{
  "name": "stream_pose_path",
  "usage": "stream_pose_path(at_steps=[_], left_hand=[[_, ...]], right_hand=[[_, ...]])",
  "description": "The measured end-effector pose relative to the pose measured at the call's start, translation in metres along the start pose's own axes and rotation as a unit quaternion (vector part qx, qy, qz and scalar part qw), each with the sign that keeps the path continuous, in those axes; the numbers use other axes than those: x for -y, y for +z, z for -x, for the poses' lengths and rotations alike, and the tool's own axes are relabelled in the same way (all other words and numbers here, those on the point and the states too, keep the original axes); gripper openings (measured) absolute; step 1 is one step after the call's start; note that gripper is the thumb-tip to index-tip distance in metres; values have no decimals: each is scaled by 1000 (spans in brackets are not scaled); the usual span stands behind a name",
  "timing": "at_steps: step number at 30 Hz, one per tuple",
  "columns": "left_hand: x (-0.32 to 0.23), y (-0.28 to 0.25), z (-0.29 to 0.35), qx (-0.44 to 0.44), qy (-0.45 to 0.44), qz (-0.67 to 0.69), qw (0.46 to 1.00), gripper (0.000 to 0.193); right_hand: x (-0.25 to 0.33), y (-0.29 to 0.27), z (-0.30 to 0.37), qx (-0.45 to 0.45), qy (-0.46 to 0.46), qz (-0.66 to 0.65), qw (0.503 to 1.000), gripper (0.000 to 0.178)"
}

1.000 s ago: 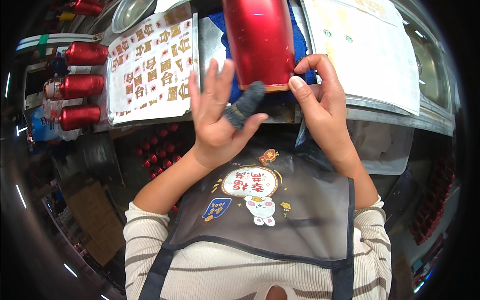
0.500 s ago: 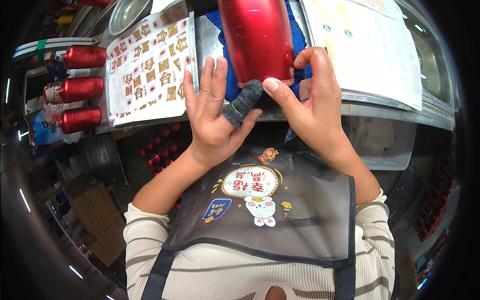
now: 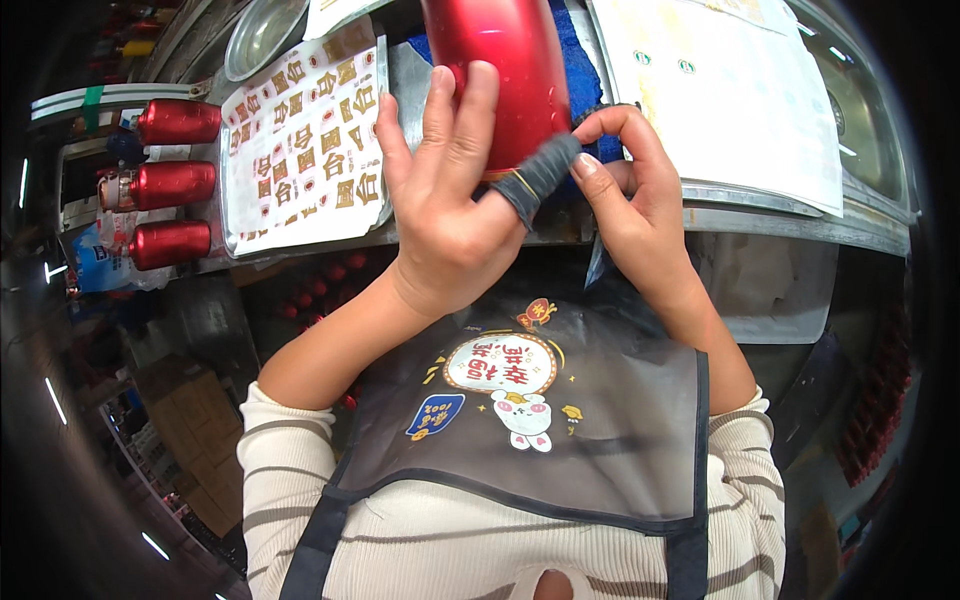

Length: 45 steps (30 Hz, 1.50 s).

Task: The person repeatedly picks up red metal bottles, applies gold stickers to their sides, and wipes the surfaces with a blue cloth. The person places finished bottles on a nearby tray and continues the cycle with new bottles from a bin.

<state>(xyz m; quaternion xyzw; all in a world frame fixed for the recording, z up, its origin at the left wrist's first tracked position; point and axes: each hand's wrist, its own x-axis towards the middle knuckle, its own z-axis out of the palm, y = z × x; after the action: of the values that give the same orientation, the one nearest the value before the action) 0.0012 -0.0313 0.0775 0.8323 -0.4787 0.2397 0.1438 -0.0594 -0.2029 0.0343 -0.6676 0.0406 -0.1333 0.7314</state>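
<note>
A large shiny red bottle [image 3: 510,90] lies on a blue cloth [image 3: 582,60] at the bench edge, its far end cut off by the frame. My left hand [image 3: 445,215] reaches over the bottle's near left side, fingers stretched and apart; whether they touch it I cannot tell. On its index finger sits a dark grey knitted finger sleeve [image 3: 545,172] with a thin yellowish band round it. My right hand [image 3: 640,195] is curled, thumb and index finger close together at the sleeve's tip. A dark pointed piece [image 3: 597,264] shows below that hand; what its fingers hold is hidden.
On the left lies a tray with patterned printed paper [image 3: 300,140]. Several smaller red bottles [image 3: 175,185] lie beyond it, and a metal bowl [image 3: 262,38] stands behind. White sheets [image 3: 730,110] cover a tray on the right. Below the bench edge sits a translucent bin [image 3: 770,285].
My left hand has turned and moved up over the bottle, its covered index finger now pointing right. My right hand has shifted slightly downward. The bottle has moved a little left and up.
</note>
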Motion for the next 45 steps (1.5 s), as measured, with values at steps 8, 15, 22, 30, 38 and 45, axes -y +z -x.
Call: stream_pose_path(at_steps=[8,15,22,30,38,45], left_hand=[[9,14,19,-46,-147,190,970,67],[-1,-5,56,34,-131,109,985,43],[3,-9,46,47,-92,100,990,47],[2,-17,31,55,-35,63,996,49],[0,-18,12,55,10,-4,998,36],[-16,-10,6,34,-30,24,999,34]], right_hand=[[13,7,13,-34,-112,168,979,32],[15,27,-1,-81,-210,310,924,58],[13,25,-3,-68,-205,292,932,47],[9,24,1,-55,-184,224,955,30],[7,14,1,-38,-142,157,977,22],[1,-9,19,-102,-117,93,983,19]])
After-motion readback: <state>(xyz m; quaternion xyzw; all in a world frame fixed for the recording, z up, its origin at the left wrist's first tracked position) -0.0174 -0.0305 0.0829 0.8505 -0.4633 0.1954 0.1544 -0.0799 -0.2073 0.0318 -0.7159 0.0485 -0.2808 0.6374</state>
